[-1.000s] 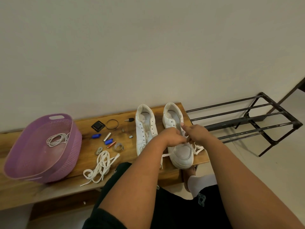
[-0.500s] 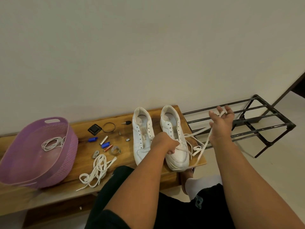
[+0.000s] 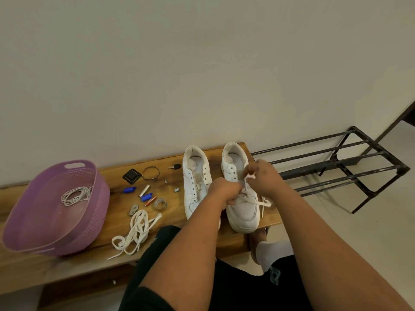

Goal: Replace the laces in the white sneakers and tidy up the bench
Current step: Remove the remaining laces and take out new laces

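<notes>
Two white sneakers stand side by side at the right end of a wooden bench (image 3: 67,261), toes toward the person. The left sneaker (image 3: 195,187) has bare eyelets and no lace; its toe is hidden behind the left forearm. The right sneaker (image 3: 241,205) carries a white lace (image 3: 251,199) crossed over its lower eyelets, with loose ends trailing off its right side toward the bench edge.

The left hand (image 3: 224,191) sits curled over the middle of the right sneaker, fingers bunched on the lace; the fingertips themselves are tucked under and hard to make out. The right hand (image 3: 263,176) is just above the upper eyelets, thumb and fingers pinched together on a pale lace tip (image 3: 250,176). Which eyelet it meets cannot be told.

A loose pile of old laces (image 3: 137,230) lies near the front edge. Behind it are scattered small things: batteries (image 3: 147,196), a blue cap (image 3: 129,189), a black square case (image 3: 132,176), a ring (image 3: 151,173), a key (image 3: 175,167); several tiny bits are too small to identify. A purple basket (image 3: 98,212) at the left holds a coiled white cord (image 3: 75,196). A black metal rack (image 3: 336,167) stands on the floor to the right, partly cut off by the arms.
</notes>
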